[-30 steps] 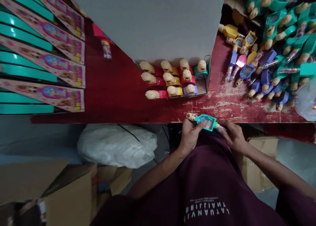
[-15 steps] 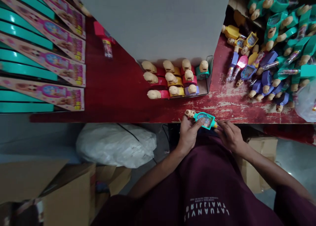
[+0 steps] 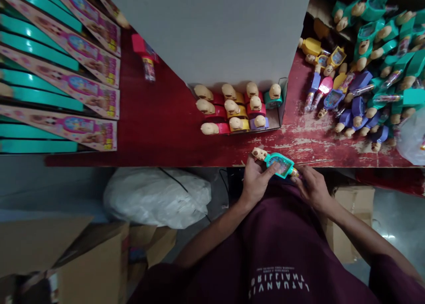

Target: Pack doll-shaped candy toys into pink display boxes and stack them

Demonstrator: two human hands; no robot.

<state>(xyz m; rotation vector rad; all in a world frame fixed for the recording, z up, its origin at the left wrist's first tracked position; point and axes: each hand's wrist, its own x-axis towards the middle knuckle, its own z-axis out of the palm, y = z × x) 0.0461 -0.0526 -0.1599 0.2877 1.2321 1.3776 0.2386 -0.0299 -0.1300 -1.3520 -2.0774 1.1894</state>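
Just off the table's front edge, a teal toy (image 3: 284, 166) with a spotted animal head is held between both hands. My left hand (image 3: 255, 182) grips its body, thumb on the clear window, with the head sticking out at the upper left. The fingers of my right hand (image 3: 312, 186) are closed on the toy's candy-filled tube end. Beyond them stands an open display box (image 3: 276, 120) with rows of red, yellow, purple and teal toys (image 3: 237, 107), heads up, and a gap at its right front corner.
Loose toys (image 3: 361, 91) are heaped on the red table (image 3: 159, 131) at right, beside a plastic bag (image 3: 411, 138). Packed display boxes (image 3: 89, 127) fill the left. One red toy (image 3: 144, 51) lies near them. Below are a white sack (image 3: 156, 198) and cartons (image 3: 93, 264).
The teal toy has turned slightly, and its window and tube show more. My right hand has shifted slightly along the tube. The view has moved a little.
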